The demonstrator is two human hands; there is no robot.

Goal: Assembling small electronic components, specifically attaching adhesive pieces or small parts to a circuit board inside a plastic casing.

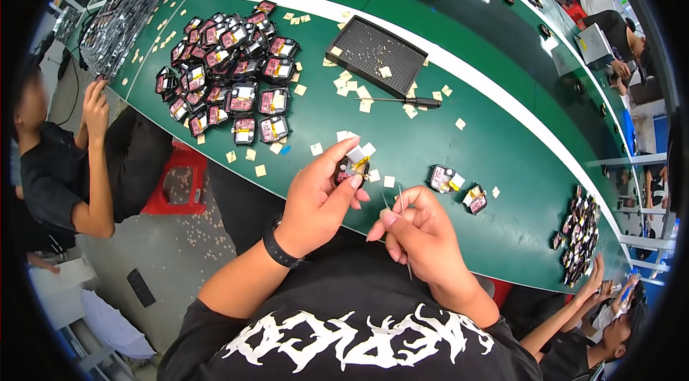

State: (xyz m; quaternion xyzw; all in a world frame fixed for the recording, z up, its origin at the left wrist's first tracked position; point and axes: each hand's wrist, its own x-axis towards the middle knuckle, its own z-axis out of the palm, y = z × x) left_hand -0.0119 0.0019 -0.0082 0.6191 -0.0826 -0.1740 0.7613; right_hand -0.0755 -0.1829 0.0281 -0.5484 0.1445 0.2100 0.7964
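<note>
My left hand (312, 201), a black band at its wrist, grips a small black electronic housing (344, 172) with a reddish circuit board. A silver battery (357, 155) with yellow tape stands raised out of that housing, near my fingertips. Just to the right, my right hand (427, 234) pinches a pair of metal tweezers (402, 196), whose two thin tips point away from me and stay apart from the housing. Two similar housings, one (441, 179) behind the other (475, 199), lie on the green table (316, 105) to the right of my hands.
Many like housings form a pile (215, 58) at the left and another (580, 237) at the far right. A black perforated tray (373, 54) stands at the back, a screwdriver (427, 102) in front of it. Pale square pieces lie scattered about. People sit on both sides.
</note>
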